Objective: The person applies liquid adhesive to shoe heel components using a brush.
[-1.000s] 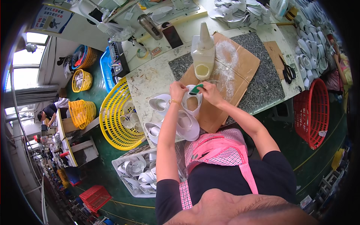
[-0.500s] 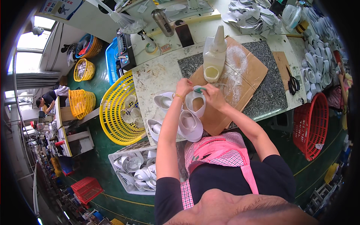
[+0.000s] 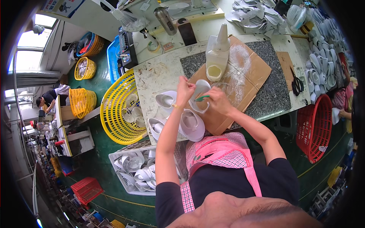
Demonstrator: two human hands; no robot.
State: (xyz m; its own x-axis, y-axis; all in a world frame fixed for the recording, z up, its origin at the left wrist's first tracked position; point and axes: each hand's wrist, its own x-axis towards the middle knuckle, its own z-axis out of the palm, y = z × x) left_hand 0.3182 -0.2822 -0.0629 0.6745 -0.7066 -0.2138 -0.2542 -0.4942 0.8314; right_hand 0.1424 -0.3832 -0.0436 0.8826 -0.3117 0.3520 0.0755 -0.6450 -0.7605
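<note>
A white shoe upper (image 3: 199, 90) is raised and tilted above the worktable, between my two hands. My left hand (image 3: 185, 91) is closed at its left edge, fingertips pinched together. In my right hand (image 3: 219, 101) is a slim green tool (image 3: 202, 98), held across the upper's opening; its working end is too small to make out. Close by on the table lie more white shoe uppers: one (image 3: 192, 125) near the front edge, another (image 3: 166, 100) left of my wrist, and a third (image 3: 155, 126) partly behind my left forearm.
A squeeze bottle (image 3: 218, 57) lies on white-smeared cardboard (image 3: 253, 74) over a speckled slab (image 3: 279, 91). Black scissors (image 3: 297, 83) are at the right. A yellow basket (image 3: 108, 121) and a white crate of uppers (image 3: 122, 182) stand left, a red basket (image 3: 313, 129) right.
The shoe upper has been lifted and tilted, its opening turned. My left hand has shifted slightly left and up; the green tool in my right hand now shows more fully.
</note>
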